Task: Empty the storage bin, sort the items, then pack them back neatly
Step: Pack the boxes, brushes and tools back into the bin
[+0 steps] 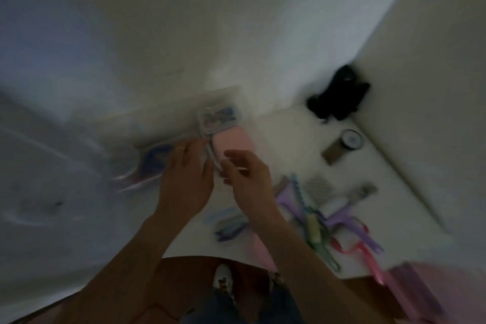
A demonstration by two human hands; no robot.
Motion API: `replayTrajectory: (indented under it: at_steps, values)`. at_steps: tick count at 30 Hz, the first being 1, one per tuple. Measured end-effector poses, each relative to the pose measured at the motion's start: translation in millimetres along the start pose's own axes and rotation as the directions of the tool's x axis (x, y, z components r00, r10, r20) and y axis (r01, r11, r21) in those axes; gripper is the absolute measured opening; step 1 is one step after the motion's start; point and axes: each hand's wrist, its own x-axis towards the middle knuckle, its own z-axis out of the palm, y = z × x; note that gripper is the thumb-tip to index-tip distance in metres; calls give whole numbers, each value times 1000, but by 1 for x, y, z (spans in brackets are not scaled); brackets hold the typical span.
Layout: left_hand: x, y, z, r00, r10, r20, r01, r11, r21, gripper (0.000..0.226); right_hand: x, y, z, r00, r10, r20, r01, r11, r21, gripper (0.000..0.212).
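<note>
no readable txt, labels or nos. anywhere, pic too dark & blurred

We see a dim, blurred room: pale white walls (210, 21) meeting in a corner beyond the fingers, a white tabletop (289, 126) beneath them, and brown wooden floor (184, 279) nearer than them.

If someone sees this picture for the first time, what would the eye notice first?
Probably the two hands at the centre, the left hand and right hand, meeting over a pink case. Next, the colourful heap of clips and combs at lower right, and a black object in the corner.
</note>
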Motion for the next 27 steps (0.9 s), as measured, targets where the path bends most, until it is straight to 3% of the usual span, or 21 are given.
replayTrajectory:
  at_steps: [4, 10, 16, 20, 27]
  values:
    - [-8, 80, 37, 983, 155, 94, -131, 965, -226, 35, -28, 25, -92, 976, 100, -195, -101, 995, 6, 8]
    - [-39, 128, 95, 920, 262, 292, -184, 946, -269, 38, -55, 82, -175, 923, 282, -261, -290, 957, 7, 11]
    - [-76, 112, 131, 853, -140, 502, 209, 974, -84, 42, -63, 130, -241, 854, 435, -284, -444, 895, 38, 8]
    - [-91, 110, 140, 803, -299, 515, 334, 942, 27, 45, -53, 138, -261, 847, 464, -261, -471, 881, 37, 14]
    - [-103, 109, 155, 705, -434, 561, 401, 896, 189, 57, -25, 139, -304, 845, 438, -308, -441, 895, 64, 25]
